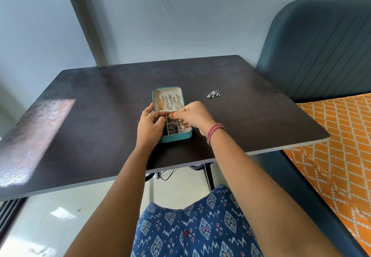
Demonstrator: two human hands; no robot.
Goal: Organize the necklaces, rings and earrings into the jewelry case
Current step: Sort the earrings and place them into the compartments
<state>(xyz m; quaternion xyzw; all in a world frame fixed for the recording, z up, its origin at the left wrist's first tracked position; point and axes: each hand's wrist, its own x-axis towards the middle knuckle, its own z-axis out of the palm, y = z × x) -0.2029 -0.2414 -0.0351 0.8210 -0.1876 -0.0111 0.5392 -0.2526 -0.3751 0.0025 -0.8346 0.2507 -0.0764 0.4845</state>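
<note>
Teal and small, the jewelry case (175, 137) lies open on the dark tabletop (80, 136), near its front edge, with both hands over the near tray. The left hand (149, 125) rests on the case's left side, fingers curled over the rim and into the left compartments; whether it pinches anything there cannot be told. The right hand (192, 117) reaches in from the right with its fingertips drawn together over the middle compartments, seemingly setting down or adjusting a small piece, though the piece itself is too small to make out. The near compartments already hold gold and dark earrings or rings (172, 127), so the tray looks largely filled. Just beyond the hands, the raised lid (168, 92) carries several necklaces (170, 102), gold on the left and silver to the right, hanging side by side. Farther off on the right, well apart from the case, a small silver cluster (213, 94), probably a pair of earrings, lies loose on the tabletop. By this showing the task is nearly done: the necklaces and most small pieces are stowed, and the loose silver cluster is what remains to bring in.
</note>
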